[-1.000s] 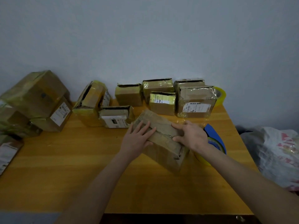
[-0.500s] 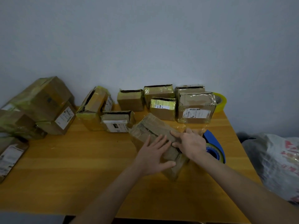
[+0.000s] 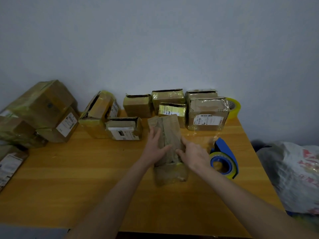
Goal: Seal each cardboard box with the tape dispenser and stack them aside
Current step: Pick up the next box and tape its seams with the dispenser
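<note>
A long worn cardboard box (image 3: 170, 133) lies on the wooden table (image 3: 69, 178), its length running away from me. My left hand (image 3: 155, 146) rests flat on its left side with straight fingers. My right hand (image 3: 194, 156) touches its right side near the near end, fingers spread. The blue tape dispenser (image 3: 224, 161) with a yellowish roll stands on the table just right of my right hand, held by neither hand.
Several small boxes (image 3: 207, 114) line the back edge by the wall, with a spare tape roll (image 3: 233, 107) behind them. A pile of bigger boxes (image 3: 39, 109) sits at the left. A plastic bag (image 3: 293, 173) lies beyond the table's right edge.
The box has been turned from lying diagonally to pointing away from me. Both hands moved with it, the left one sliding up along its left side.
</note>
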A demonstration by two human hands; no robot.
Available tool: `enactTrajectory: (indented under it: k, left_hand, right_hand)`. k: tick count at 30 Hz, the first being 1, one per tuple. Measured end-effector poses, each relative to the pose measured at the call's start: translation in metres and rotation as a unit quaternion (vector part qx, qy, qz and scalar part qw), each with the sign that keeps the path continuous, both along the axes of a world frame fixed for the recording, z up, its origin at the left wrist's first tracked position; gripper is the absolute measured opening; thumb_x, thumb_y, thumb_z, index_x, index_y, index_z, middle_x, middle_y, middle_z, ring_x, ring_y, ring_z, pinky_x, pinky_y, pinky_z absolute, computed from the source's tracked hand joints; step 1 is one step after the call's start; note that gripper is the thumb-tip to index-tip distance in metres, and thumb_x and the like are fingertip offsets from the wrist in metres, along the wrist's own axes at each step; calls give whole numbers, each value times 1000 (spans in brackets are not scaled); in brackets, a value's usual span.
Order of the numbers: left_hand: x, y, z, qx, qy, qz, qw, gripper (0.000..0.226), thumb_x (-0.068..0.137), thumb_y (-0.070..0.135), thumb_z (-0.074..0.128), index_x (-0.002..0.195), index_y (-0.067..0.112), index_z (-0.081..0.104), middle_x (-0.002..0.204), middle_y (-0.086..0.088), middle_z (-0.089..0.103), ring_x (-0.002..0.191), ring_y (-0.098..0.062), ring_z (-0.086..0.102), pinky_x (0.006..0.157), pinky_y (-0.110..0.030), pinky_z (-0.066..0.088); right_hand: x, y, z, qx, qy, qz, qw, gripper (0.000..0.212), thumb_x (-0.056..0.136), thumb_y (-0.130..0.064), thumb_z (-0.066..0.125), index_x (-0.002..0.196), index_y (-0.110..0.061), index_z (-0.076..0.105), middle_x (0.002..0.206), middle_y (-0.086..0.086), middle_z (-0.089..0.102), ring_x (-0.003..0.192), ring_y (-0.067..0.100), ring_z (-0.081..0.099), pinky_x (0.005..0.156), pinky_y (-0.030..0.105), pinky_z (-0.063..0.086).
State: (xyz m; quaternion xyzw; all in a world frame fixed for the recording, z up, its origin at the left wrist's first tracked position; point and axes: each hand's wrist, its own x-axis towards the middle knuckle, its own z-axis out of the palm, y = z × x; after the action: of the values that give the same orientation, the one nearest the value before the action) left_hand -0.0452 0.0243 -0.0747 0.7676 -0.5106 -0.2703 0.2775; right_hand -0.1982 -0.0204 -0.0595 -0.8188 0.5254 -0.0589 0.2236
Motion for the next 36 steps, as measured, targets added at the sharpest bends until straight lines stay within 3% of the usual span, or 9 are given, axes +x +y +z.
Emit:
enactTrajectory:
  k: [4, 7, 10, 15, 20, 24, 27, 31, 36]
  left_hand:
    - [7, 0, 4, 89, -94, -98, 987, 88, 73, 74, 52, 148, 44, 18, 158, 0, -20, 142, -32, -25, 115, -59, -2]
    - [0, 15, -2, 113, -264, -183, 940, 98, 59, 91, 24, 144, 51, -5, 154, -2, -27, 137, -31, -34, 111, -58, -13]
    - [-16, 27, -12, 106, -352, -213, 905, 89, 72, 86, 18, 139, 42, -23, 150, -3, -30, 136, -23, -33, 111, -59, -11]
    - [-5, 34, -12, 83, -402, -227, 883, 79, 91, 66, 22, 146, 28, -19, 156, 2, -21, 137, -14, -29, 114, -55, -7]
    - [-6, 30, -9, 104, -423, -244, 867, 81, 91, 64, 21, 148, 19, -17, 149, 4, -28, 136, -12, -29, 117, -55, -4]
    - [-6, 33, -7, 98, -432, -231, 866, 80, 91, 63, 24, 148, 21, -15, 152, 6, -23, 142, -13, -22, 117, -54, -6]
    - [-13, 40, -12, 97, -455, -204, 861, 73, 95, 59, 22, 145, 21, -17, 151, 6, -21, 141, -11, -20, 117, -48, -13]
    - [-15, 38, -9, 93, -454, -231, 855, 69, 98, 52, 20, 149, 17, -10, 153, 4, -17, 146, -12, -9, 118, -35, -12]
    - [-6, 39, 1, 80, -443, -252, 857, 68, 99, 50, 25, 151, 19, -6, 160, 3, -8, 146, -10, -8, 117, -29, -13]
  right_hand:
    - [7, 2, 1, 3, 10, -29, 1000, 45, 95, -45, 53, 134, -25, 41, 68, -8, 47, 51, 10, 42, 40, 23, 29]
    - [7, -1, -1, 13, 7, -39, 999, 38, 97, -42, 50, 132, -26, 44, 67, -8, 44, 51, 9, 38, 41, 24, 27]
    - [7, -1, -1, 15, 6, -39, 999, 35, 100, -38, 45, 133, -28, 44, 75, -3, 53, 58, 17, 48, 45, 26, 32]
    - [-19, -16, -8, 92, -88, -55, 990, 37, 99, -40, 46, 133, -26, 51, 108, 0, 67, 89, 16, 62, 67, 31, 53]
    - [-103, -48, -38, 62, 96, -201, 973, 60, 87, -45, 66, 129, -9, 42, 130, 13, 49, 117, 33, 48, 92, 41, 45]
    - [-130, -55, -68, 204, 50, -222, 952, 34, 88, -33, 69, 93, -4, 54, 90, 15, 61, 91, 33, 65, 70, 40, 52]
    - [-134, -59, -81, 223, 1, -233, 947, 33, 89, -31, 68, 74, -5, 54, 75, 16, 59, 81, 35, 67, 69, 43, 54]
    - [-133, -67, -78, 225, -35, -264, 937, 35, 90, -27, 65, 67, -6, 51, 61, 11, 49, 55, 28, 53, 53, 36, 41]
    - [-124, -80, -41, 323, -273, -285, 861, 7, 83, 1, 59, 83, -2, 53, 62, 9, 47, 54, 23, 46, 55, 36, 41]
